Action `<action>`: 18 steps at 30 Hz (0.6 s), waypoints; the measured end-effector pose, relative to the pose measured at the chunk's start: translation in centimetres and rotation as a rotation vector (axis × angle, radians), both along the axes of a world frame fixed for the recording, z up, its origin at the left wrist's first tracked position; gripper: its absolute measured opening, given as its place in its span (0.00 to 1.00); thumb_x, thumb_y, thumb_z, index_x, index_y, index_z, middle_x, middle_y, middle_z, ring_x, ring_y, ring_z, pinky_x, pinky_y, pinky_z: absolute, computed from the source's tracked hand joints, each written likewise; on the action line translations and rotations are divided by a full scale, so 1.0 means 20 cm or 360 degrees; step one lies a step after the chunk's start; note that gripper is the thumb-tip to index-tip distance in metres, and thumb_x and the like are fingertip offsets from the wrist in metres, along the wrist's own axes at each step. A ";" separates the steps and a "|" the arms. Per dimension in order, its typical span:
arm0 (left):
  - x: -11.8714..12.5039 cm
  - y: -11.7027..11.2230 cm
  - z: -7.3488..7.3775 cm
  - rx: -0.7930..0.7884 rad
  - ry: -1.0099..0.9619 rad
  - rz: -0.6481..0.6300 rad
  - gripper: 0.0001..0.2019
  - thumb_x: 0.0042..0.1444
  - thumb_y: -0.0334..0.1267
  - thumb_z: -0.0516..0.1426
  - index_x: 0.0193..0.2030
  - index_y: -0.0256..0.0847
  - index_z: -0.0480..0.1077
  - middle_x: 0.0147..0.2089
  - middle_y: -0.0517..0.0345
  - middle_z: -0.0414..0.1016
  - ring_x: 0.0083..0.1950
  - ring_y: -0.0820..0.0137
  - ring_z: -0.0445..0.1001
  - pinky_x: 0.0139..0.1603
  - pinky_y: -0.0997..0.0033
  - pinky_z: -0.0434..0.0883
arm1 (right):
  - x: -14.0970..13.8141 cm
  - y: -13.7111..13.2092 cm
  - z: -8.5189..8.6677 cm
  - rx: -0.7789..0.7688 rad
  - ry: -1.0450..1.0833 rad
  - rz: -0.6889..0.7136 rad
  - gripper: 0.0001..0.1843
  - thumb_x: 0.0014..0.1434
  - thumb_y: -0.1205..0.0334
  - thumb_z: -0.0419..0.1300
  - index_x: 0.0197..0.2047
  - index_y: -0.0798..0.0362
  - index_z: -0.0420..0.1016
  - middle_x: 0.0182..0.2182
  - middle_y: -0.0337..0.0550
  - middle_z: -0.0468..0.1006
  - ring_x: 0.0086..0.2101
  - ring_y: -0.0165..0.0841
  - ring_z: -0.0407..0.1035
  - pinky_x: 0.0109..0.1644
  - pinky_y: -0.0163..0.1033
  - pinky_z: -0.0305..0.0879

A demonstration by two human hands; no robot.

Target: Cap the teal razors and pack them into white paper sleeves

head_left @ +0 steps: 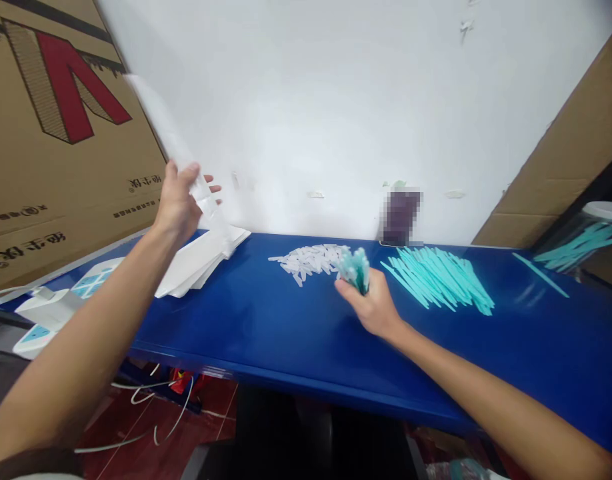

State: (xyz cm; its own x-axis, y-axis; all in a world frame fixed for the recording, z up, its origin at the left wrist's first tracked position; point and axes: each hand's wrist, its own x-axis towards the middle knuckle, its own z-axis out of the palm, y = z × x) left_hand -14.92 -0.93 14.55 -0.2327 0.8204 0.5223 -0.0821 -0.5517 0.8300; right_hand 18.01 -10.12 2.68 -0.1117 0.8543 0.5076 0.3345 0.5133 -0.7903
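Observation:
My left hand (179, 203) is raised over the left of the table, its thumb pinching a long, narrow, whitish plastic bag (161, 113) that is blurred at the top. Under it lies a fanned stack of flat white bags (196, 261). My right hand (371, 303) is closed round a bundle of thin teal sticks with pale tips (355, 270), held upright above the table. Just left of that bundle lies a pile of small, translucent white caps (311, 260). Many loose teal sticks (441, 277) are spread to the right of my right hand.
The blue table (286, 320) meets a white wall. A pixelated dark rectangular object (400, 217) leans there. A single teal stick (541, 275) lies near a clear container (586, 243) of more sticks. At left are a power strip with a white plug (51, 308) and a large cardboard box (61, 167).

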 end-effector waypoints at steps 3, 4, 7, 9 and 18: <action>0.24 -0.28 -0.04 -0.0033 -0.0479 -0.0333 0.26 0.50 0.60 0.65 0.47 0.45 0.69 0.43 0.54 0.75 0.59 0.52 0.71 0.60 0.46 0.69 | -0.04 -0.09 0.08 -0.0094 -0.0458 0.0066 0.16 0.60 0.56 0.60 0.25 0.49 0.60 0.19 0.34 0.64 0.21 0.29 0.53 0.25 0.37 0.47; 0.31 -0.36 -0.08 -0.0048 -0.0621 -0.0400 0.22 0.52 0.59 0.63 0.43 0.45 0.70 0.40 0.54 0.75 0.57 0.53 0.72 0.59 0.48 0.70 | -0.05 -0.11 0.11 -0.0094 -0.0637 0.0074 0.14 0.59 0.58 0.60 0.26 0.49 0.62 0.19 0.35 0.66 0.21 0.30 0.55 0.26 0.37 0.46; 0.48 -0.49 -0.20 -0.0153 -0.1042 -0.0461 0.18 0.55 0.56 0.60 0.38 0.44 0.70 0.35 0.55 0.74 0.50 0.58 0.76 0.56 0.51 0.73 | -0.05 -0.16 0.17 -0.0035 -0.1083 0.0046 0.08 0.60 0.59 0.61 0.31 0.51 0.69 0.26 0.41 0.75 0.25 0.33 0.65 0.28 0.38 0.49; 0.56 -0.50 -0.26 -0.0302 -0.1276 -0.0415 0.15 0.54 0.53 0.61 0.37 0.44 0.69 0.33 0.58 0.74 0.44 0.62 0.77 0.54 0.55 0.74 | -0.02 -0.17 0.20 -0.0026 -0.1224 -0.0017 0.07 0.61 0.59 0.60 0.33 0.51 0.71 0.30 0.44 0.78 0.27 0.35 0.68 0.28 0.38 0.50; 0.82 -0.47 -0.40 -0.0655 -0.1155 -0.0524 0.27 0.54 0.54 0.63 0.57 0.49 0.66 0.58 0.50 0.75 0.63 0.56 0.72 0.55 0.56 0.77 | 0.23 -0.13 0.34 -0.0050 -0.1842 -0.0655 0.10 0.66 0.56 0.57 0.34 0.51 0.69 0.28 0.48 0.77 0.29 0.42 0.71 0.27 0.40 0.47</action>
